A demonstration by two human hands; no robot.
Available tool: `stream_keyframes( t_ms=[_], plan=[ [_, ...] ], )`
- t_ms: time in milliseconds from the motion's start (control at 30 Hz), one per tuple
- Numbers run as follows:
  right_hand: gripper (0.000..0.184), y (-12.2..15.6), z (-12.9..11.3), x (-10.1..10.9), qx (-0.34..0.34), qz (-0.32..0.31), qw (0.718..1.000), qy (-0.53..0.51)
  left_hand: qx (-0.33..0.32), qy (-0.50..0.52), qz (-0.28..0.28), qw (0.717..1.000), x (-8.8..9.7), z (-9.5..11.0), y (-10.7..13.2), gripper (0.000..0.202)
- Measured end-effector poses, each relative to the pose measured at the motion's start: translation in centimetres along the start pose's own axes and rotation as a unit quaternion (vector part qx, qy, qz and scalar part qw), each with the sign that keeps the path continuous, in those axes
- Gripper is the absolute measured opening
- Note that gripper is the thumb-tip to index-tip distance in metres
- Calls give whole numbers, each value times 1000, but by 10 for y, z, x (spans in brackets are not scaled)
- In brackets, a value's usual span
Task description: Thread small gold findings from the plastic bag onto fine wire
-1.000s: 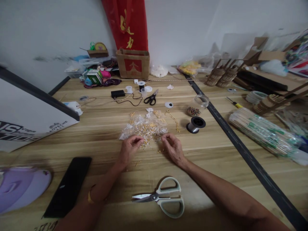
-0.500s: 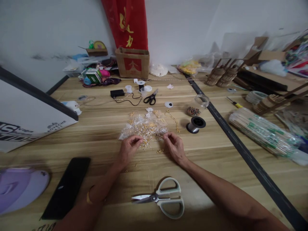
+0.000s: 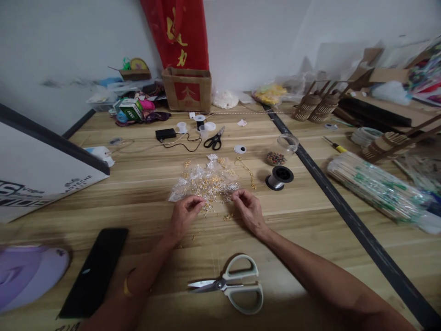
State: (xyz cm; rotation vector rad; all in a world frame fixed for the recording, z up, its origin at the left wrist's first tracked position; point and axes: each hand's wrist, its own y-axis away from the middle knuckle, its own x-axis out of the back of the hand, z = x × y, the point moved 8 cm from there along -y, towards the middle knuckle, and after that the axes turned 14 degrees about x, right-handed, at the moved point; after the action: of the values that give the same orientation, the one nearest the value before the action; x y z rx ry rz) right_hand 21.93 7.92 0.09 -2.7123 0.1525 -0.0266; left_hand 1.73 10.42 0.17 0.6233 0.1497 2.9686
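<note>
Wooden desk, set against a pale wall. Mid-desk: heap of small gold and silver findings, some loose, some in clear plastic bags. Left hand at the heap's near left edge; grip drawn almost to a pinch, thumb towards forefinger. Right hand at the near right edge, similarly curled, grip nearly closed. From where I stand, cannot tell whether either has hold of a piece. Gold bits lie between the hands. Right of the heap: gold chain, then an upright wire spool and, behind it, a clear jar with mixed-colour beads. Nearer the person: pale-handled scissors, blades slightly parted, pointing left. Beyond the heap: black-handled scissors, black box with cord. Far left: dark flat slab. Far right: bagged sticks. Against the wall: brown bag, red bag behind it
</note>
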Motion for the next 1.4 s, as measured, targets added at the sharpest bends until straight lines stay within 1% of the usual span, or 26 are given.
stream_keyframes(
  t_ms=[67, 133, 200, 300, 400, 533, 633, 800, 900, 1033, 1400],
  plan=[
    [21, 1, 0, -2, 3, -15, 1000, 0, -7, -5, -10, 1000, -4, 6, 3, 14],
    [19, 3, -3, -4, 16, -35, 999, 19, -12, -4, -33, 999, -10, 14, 8, 15],
    [17, 5, -10, -8, 52, -67, 995, 55, -21, -9, -63, 998, -19, 23, 14, 18],
    [14, 9, -23, -17, 119, -128, 980, 98, -46, -26, -97, 994, -30, 33, 23, 20],
    [12, 13, -30, -24, 152, -168, 968, 104, -63, -35, -120, 990, -37, 37, 27, 17],
    [12, 15, -31, -27, 170, -195, 959, 116, -57, -47, -126, 989, -39, 36, 27, 16],
    [12, 16, -32, -29, 180, -207, 955, 115, -47, -48, -125, 990, -37, 35, 26, 16],
    [10, 16, -34, -29, 186, -203, 954, 118, -34, -48, -124, 991, -36, 31, 24, 17],
    [11, 16, -35, -30, 185, -211, 952, 126, -26, -45, -122, 991, -37, 27, 24, 17],
    [12, 16, -35, -31, 187, -212, 951, 126, -16, -30, -135, 990, -40, 24, 24, 15],
    [9, 18, -38, -34, 204, -226, 943, 132, -37, -41, -138, 989, -40, 25, 24, 14]
  ],
)
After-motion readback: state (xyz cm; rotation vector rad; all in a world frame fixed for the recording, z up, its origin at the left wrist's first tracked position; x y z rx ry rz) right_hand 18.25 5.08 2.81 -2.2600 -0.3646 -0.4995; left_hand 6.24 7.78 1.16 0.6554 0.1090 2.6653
